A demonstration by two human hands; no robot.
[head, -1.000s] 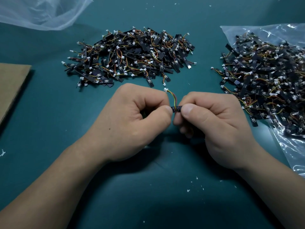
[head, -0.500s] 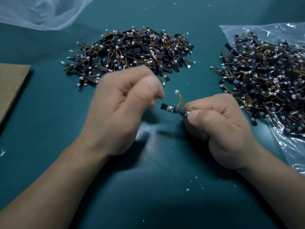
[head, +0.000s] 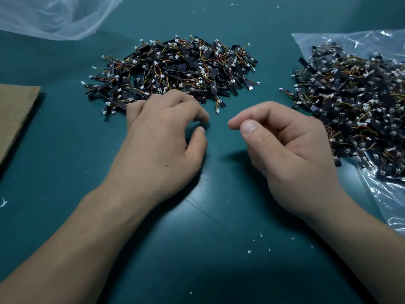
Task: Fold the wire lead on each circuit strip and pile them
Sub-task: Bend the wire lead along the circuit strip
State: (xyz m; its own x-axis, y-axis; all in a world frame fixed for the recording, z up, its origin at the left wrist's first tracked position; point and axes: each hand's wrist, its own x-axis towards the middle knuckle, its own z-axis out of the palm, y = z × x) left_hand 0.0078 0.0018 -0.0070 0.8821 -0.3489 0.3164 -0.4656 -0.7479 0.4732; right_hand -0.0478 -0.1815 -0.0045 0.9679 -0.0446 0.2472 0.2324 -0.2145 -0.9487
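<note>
Head view: neither hand holds a strip. The left hand (head: 162, 137), fingers loosely spread, lies at the near edge of the centre pile of circuit strips (head: 175, 71), probably the folded ones. The right hand (head: 291, 150), loosely curled and pinching nothing, hovers beside the larger heap (head: 350, 106) on a plastic bag (head: 390, 205), probably the unfolded ones. No writing is legible.

Teal table (head: 65, 150) | circuit strip pile (head: 175, 69) at back | strip-filled plastic bag (head: 383, 205) right | cardboard (head: 15, 115) left | white flecks (head: 260, 242) up front

Teal tabletop (head: 219, 270), brown cardboard sheet (head: 15, 115) at its left edge.
</note>
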